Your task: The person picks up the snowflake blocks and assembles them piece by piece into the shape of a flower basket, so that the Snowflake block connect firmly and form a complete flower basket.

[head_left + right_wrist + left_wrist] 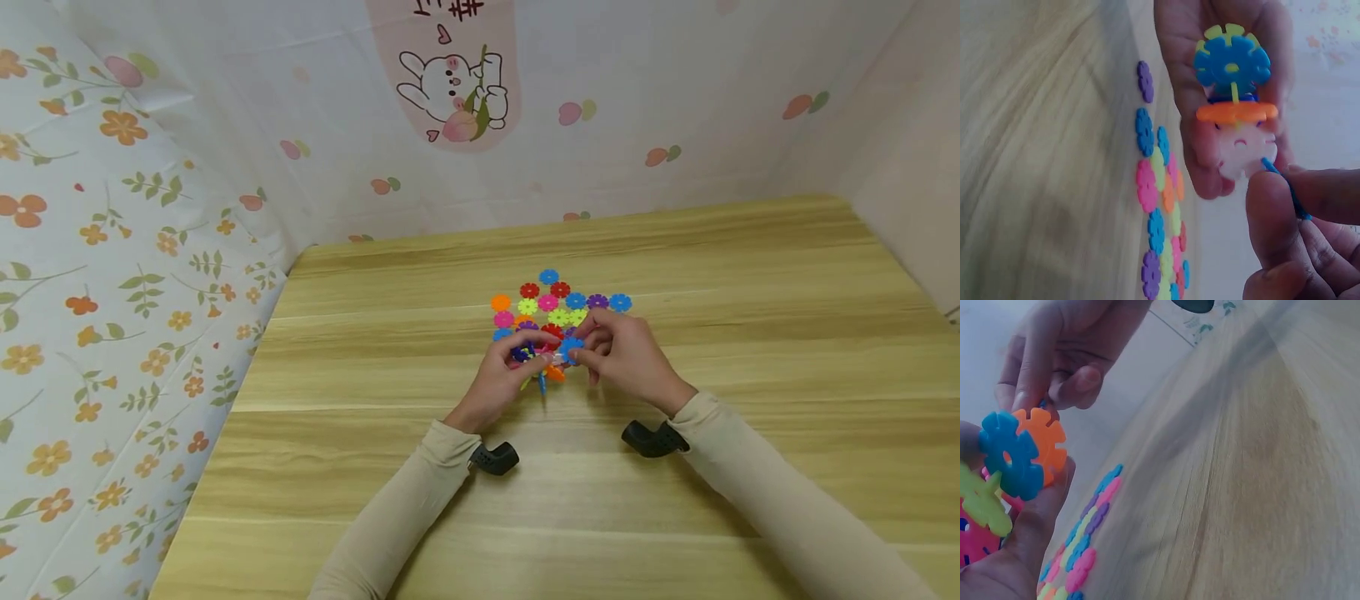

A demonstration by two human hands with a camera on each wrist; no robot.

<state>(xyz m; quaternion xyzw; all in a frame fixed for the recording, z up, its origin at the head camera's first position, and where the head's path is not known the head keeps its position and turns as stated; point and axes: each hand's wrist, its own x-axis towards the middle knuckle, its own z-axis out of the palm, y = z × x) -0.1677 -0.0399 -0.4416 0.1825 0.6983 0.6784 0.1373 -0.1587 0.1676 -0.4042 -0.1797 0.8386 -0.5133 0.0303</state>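
Note:
My left hand (pixel 491 375) holds a small cluster of joined, notched plastic flower discs. In the right wrist view this cluster shows a blue disc (pixel 1213 65), an orange disc (pixel 1222 112) seen edge-on and a pale, whitish disc (pixel 1235 156). A yellow-green disc (pixel 982 503) and a pink one (pixel 979 544) appear in the left wrist view. Between thumb and fingers, my right hand (pixel 633 358) pinches a single blue disc (pixel 1295 197). Its edge meets the rim of the pale disc; how deeply they interlock, I cannot tell.
Several loose flower discs (pixel 548 302) in many colours lie flat on the wooden table (pixel 375 333), just beyond the hands. A patterned cloth (pixel 622 150) hangs behind the table, with a floral one (pixel 150 292) at the left. Each wrist wears a black mount (pixel 498 458).

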